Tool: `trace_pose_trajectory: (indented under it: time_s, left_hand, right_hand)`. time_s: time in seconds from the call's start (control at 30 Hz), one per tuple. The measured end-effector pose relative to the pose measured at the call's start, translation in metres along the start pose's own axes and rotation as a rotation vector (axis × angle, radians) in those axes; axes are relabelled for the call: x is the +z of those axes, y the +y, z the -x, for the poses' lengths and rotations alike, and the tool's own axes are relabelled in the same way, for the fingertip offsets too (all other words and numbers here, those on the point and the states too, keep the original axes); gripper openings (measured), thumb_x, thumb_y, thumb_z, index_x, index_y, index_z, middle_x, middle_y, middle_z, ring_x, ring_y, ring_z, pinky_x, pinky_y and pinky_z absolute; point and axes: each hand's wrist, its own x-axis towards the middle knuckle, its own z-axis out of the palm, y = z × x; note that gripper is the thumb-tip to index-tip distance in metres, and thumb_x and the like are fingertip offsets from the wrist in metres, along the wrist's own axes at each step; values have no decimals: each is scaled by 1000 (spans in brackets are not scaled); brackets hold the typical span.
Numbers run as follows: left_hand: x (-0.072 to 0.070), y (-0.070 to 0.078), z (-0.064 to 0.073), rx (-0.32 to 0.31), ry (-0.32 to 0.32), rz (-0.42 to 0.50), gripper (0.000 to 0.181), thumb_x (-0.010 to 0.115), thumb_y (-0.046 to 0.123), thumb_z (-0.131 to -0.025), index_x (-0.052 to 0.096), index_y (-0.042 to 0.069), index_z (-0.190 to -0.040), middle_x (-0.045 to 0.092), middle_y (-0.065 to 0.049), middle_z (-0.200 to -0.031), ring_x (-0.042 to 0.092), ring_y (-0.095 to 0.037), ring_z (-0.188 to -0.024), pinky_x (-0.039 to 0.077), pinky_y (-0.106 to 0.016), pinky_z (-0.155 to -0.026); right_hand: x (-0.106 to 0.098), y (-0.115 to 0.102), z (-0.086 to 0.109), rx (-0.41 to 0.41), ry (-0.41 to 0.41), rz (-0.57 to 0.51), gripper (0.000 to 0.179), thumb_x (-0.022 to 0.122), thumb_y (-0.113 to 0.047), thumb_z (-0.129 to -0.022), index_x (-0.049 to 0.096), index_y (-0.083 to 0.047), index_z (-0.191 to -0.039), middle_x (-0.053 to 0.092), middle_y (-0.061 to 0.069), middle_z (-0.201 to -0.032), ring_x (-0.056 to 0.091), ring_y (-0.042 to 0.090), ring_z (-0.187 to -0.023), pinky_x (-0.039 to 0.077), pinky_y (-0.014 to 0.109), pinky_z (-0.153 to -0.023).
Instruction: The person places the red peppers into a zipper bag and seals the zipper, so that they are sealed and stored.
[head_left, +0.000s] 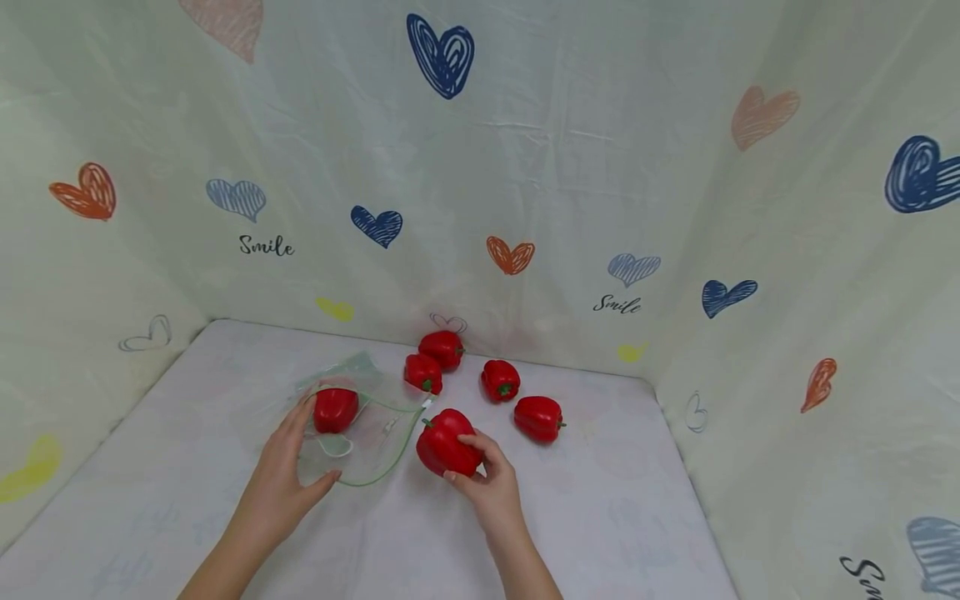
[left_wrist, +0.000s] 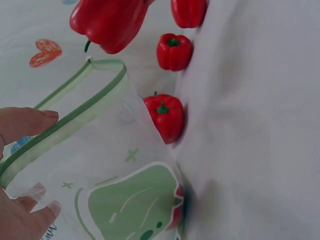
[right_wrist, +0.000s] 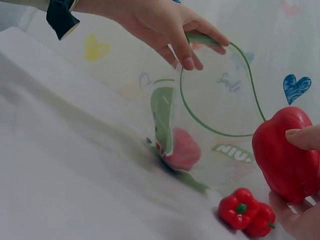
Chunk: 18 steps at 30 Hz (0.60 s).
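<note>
My left hand (head_left: 281,479) grips the rim of a clear plastic bag (left_wrist: 107,127) edged in green, thumb and fingers spread along its mouth. The bag's mouth gapes toward the right hand, and a red bell pepper (head_left: 335,410) lies inside; in the right wrist view this pepper (right_wrist: 182,150) shows through the plastic near the bottom. Just right of the mouth, my right hand (head_left: 491,483) holds another red bell pepper (head_left: 447,442) between thumb and fingers, its green stem pointing toward the bag. In the left wrist view the held pepper (left_wrist: 110,22) is above the green rim.
Several more red bell peppers lie on the white-covered table (head_left: 600,500): two together behind the bag, the nearer pepper (head_left: 423,373) close to its edge, and a pepper (head_left: 500,381) and another pepper (head_left: 538,418) further right. A heart-printed cloth (head_left: 555,192) hangs around the table.
</note>
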Motion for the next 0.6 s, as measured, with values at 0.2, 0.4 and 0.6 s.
trace_pose_trajectory:
  time_s: [0.2, 0.4, 0.6]
  left_hand:
    - [1, -1, 1, -8, -10, 5, 109, 84, -11, -62, 23, 0, -152, 28, -26, -152, 31, -53, -130, 32, -73, -94]
    - [3, -3, 3, -23, -22, -2, 112, 84, -10, -63, 21, 5, -154, 27, -24, -153, 28, -53, -132, 31, -73, -95]
    - [3, -5, 3, -29, -30, -20, 113, 86, -8, -62, 22, 4, -154, 29, -24, -152, 30, -50, -132, 34, -72, -94]
  right_hand:
    - [10, -5, 7, -8, -53, -43, 49, 78, 2, -78, 64, -14, -122, 44, 10, -143, 38, 36, -131, 53, 41, -90]
    - [19, -7, 10, -22, -111, -50, 48, 77, 4, -78, 65, -15, -120, 44, 6, -143, 39, 31, -130, 53, 39, -90]
    - [26, -9, 10, -13, -155, -64, 48, 77, 4, -78, 66, -16, -120, 45, 3, -142, 40, 29, -129, 53, 39, -90]
